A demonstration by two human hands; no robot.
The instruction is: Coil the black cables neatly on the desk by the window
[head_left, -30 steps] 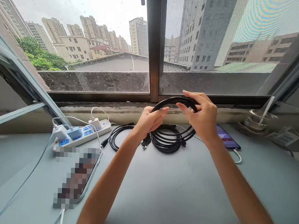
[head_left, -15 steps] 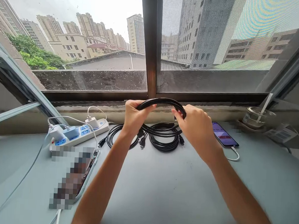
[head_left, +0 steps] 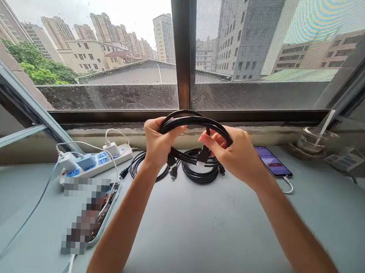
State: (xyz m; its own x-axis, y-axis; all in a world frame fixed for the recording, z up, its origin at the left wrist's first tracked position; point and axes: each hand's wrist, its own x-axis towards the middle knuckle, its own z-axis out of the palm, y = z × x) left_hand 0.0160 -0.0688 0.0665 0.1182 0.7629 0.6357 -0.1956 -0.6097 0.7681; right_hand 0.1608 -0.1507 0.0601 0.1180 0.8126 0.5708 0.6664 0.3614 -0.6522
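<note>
Between my hands is a coiled black cable (head_left: 191,121), held up above the table. My left hand (head_left: 158,141) is closed round the coil's left side, thumb on top. My right hand (head_left: 230,149) grips the right side, with thumb and fingers near a plug (head_left: 203,155) that hangs down inside the loop. Another plug (head_left: 171,160) of black plastic shows just below my left hand. Behind and below lie two more coiled black cables, a left coil (head_left: 134,166) and a right coil (head_left: 198,179), with their plugs on the table.
A white power strip (head_left: 120,153) with chargers stands at the left. Nearer me lies a partly blurred phone (head_left: 109,214) on a white lead. To the right are another phone (head_left: 273,162) and a lidded cup (head_left: 310,141) with a straw. Behind runs the window frame (head_left: 185,79).
A plug now hangs by my right fingers, and a strand has risen above the coil. My left hand has shifted slightly left, and my right thumb has moved inward.
</note>
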